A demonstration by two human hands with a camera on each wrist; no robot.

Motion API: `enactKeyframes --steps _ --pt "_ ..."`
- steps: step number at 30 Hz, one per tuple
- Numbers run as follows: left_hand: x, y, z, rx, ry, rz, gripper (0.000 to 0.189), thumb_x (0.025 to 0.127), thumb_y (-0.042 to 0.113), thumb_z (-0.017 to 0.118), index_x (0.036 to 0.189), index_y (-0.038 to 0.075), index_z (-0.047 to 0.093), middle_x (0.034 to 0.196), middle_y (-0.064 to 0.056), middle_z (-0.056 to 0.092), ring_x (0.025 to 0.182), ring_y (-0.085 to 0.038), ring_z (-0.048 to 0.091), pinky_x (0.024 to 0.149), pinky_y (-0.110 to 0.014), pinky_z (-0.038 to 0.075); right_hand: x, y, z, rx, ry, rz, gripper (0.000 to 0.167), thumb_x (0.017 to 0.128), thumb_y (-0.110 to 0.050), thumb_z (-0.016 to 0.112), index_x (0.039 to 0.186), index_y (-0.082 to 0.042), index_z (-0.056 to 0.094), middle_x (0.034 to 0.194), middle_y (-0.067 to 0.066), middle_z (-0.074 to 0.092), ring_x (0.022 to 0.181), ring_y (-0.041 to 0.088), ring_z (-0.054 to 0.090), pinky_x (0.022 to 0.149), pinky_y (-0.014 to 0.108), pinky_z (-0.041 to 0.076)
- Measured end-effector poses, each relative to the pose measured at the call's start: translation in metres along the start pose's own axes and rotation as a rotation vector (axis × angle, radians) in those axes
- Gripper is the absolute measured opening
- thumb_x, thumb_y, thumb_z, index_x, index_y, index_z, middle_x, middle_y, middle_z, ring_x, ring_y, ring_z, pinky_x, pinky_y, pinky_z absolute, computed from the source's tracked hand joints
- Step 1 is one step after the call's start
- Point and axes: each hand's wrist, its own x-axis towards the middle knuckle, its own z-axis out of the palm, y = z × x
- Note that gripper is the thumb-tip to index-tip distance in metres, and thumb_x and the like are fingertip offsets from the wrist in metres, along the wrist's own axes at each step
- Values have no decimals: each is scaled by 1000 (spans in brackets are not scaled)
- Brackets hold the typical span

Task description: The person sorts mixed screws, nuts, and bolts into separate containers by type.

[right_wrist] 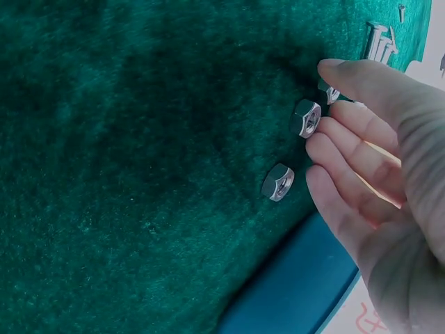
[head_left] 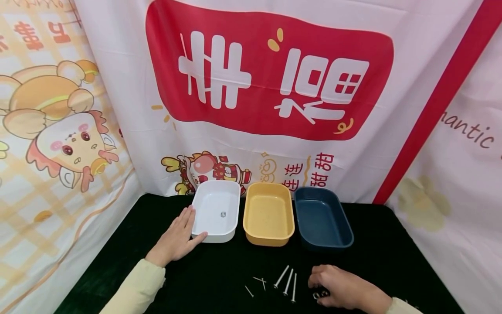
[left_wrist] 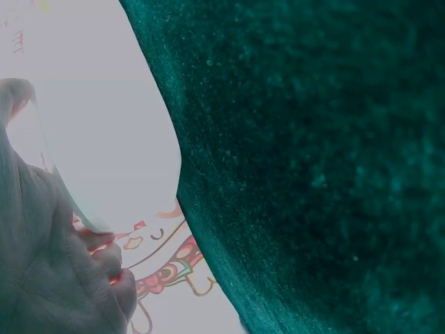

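My left hand [head_left: 175, 239] rests against the left side of a white tray [head_left: 216, 235], fingers straight along its wall and thumb at the near corner. A small metal nut [head_left: 223, 214] lies inside that tray. In the left wrist view, the left hand [left_wrist: 55, 257] is beside the overexposed tray wall [left_wrist: 111, 139]. My right hand [head_left: 339, 285] is low over several hex nuts on the dark green cloth. In the right wrist view, one nut [right_wrist: 329, 91] sits between thumb and index finger, partly hidden; another nut [right_wrist: 306, 118] is by the fingertips, and a third nut [right_wrist: 278, 182] lies apart.
A yellow tray [head_left: 268, 240] and a dark blue tray [head_left: 345, 242] stand right of the white one. Three long bolts [head_left: 288, 281] lie left of the right hand, with several small screws [head_left: 249, 291] farther left. Printed curtains [head_left: 270, 131] hang behind the cloth-covered table [head_left: 219, 279].
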Motion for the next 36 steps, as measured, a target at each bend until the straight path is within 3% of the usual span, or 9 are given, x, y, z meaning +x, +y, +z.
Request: enactKeyframes --steps 9,21,29,36 --pt "1 -2 1 4 -5 2 102 103 68 48 166 -5 17 177 -23 13 163 -46 15 131 -65 19 2 2 3 73 -8 -13 17 89 -18 83 100 -27 74 96 -20 63 85 -11 57 70 16 55" --pt "1 -1 0 -2 -6 -3 100 104 65 51 166 -6 18 177 -23 13 163 -46 15 131 -65 19 10 1 -1 93 -36 -19 17 85 -15 82 92 -27 71 90 -20 62 79 -10 57 67 14 53" --pt "1 -1 -1 -5 -7 -3 100 103 66 51 166 -5 17 177 -23 13 163 -46 14 131 -65 18 23 -4 -11 70 -60 10 16 85 -18 81 91 -27 69 86 -20 59 74 -8 56 64 14 52" --pt "0 -1 -1 -3 -10 -6 102 103 68 49 166 -5 17 177 -23 13 163 -46 14 131 -65 18 40 -16 -20 35 -28 -25 16 83 -15 82 92 -23 71 83 -17 59 72 -7 55 63 13 50"
